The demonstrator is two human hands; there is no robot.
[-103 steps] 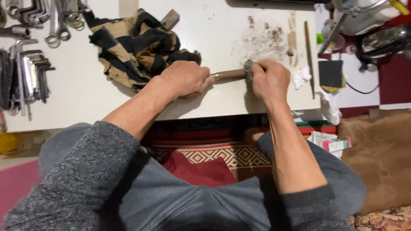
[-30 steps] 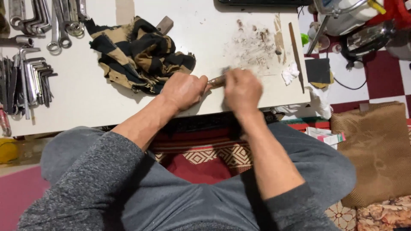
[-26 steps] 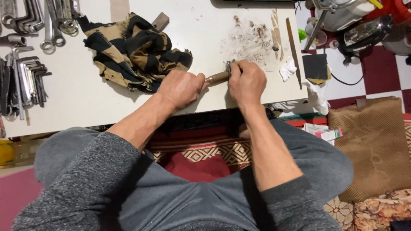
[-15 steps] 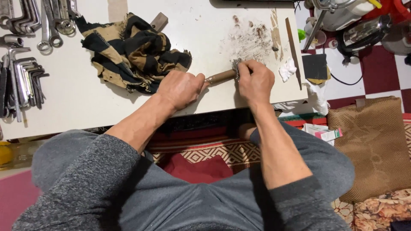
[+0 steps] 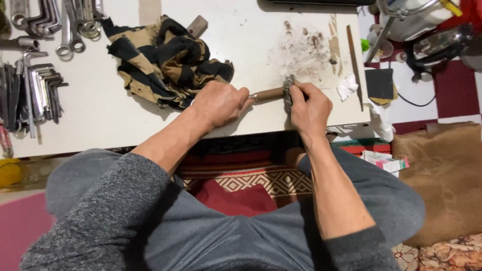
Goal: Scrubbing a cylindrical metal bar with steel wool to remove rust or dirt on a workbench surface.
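Both arms wear a fuzzy grey sweater; the sleeves are pushed up, so the forearms are bare behind the left hand [image 5: 218, 103] and the right hand [image 5: 310, 108]; no rings, no watch; the legs wear smooth grey pants.

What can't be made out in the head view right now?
- Left end of the wooden handle: hidden inside the left hand.
- The grey wad the right hand presses on it: mostly covered by fingers, too small to identify.
- Wrenches: cut off by the top edge.
- Dark residue on the table: too blurred to identify.
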